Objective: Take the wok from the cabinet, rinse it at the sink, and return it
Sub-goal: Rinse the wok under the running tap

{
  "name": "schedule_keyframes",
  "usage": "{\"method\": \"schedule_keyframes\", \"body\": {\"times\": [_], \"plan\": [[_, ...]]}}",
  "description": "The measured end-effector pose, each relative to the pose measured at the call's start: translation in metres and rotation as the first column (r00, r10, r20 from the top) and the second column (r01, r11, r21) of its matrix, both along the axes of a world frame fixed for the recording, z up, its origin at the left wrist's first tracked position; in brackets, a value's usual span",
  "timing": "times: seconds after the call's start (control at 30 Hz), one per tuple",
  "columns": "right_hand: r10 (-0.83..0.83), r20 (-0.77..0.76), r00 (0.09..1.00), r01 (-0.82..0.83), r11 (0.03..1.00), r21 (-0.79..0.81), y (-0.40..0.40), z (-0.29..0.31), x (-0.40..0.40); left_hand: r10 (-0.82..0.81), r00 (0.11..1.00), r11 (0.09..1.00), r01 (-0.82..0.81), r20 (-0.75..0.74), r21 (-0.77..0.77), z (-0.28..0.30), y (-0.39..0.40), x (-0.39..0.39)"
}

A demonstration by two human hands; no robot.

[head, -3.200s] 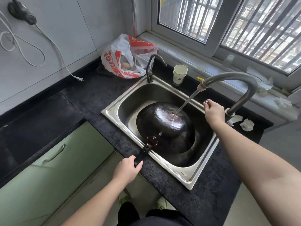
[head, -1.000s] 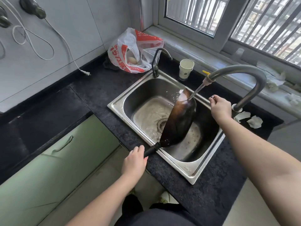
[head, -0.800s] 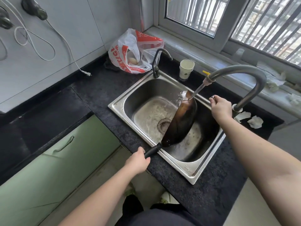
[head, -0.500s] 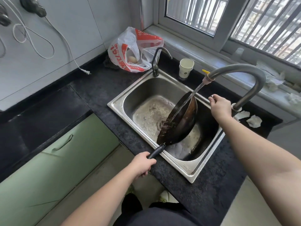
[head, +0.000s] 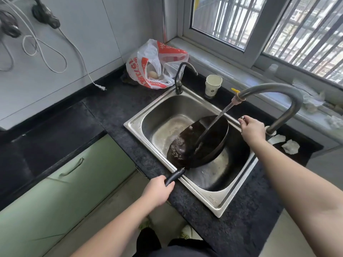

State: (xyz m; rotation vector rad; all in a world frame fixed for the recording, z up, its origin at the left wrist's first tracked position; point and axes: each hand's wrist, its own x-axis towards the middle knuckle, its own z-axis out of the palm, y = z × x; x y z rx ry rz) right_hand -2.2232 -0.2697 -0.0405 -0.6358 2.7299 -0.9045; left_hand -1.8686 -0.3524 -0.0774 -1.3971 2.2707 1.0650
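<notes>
the left hand (head: pixel 157 191) grips the black handle of a dark round metal wok (head: pixel 198 143), tilted inside the stainless steel sink (head: pixel 213 201). water from the curved grey tap (head: pixel 274 89) runs into its bowl. the right hand (head: pixel 252 129) holds something small beside the tap base, above the speckled black worktop (head: pixel 115 101).

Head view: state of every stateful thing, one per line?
wok: tilted in the sink, inside under the stream
tap: running
sink: wet
left hand: grips the wok handle
right hand: on the tap lever
cup: upright
bag: open
</notes>
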Motion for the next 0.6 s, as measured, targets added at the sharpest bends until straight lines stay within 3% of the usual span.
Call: {"method": "schedule_keyframes", "body": {"times": [0.23,0.47,0.6], "plan": [[-0.010,0.015,1.000,0.009,1.000,0.022,0.000,0.003,0.001,-0.057,0.995,0.986,0.069,0.083,-0.153,0.007,-0.010,0.001],[0.007,-0.004,1.000,-0.007,1.000,0.030,0.000,-0.001,0.000,-0.147,0.958,0.899,0.232,0.244,-0.372,0.020,-0.043,0.012],[0.010,-0.021,1.000,-0.009,0.999,0.037,0.000,-0.002,-0.002,-0.142,0.957,0.883,0.238,0.252,-0.405,0.021,-0.051,0.015]]}}
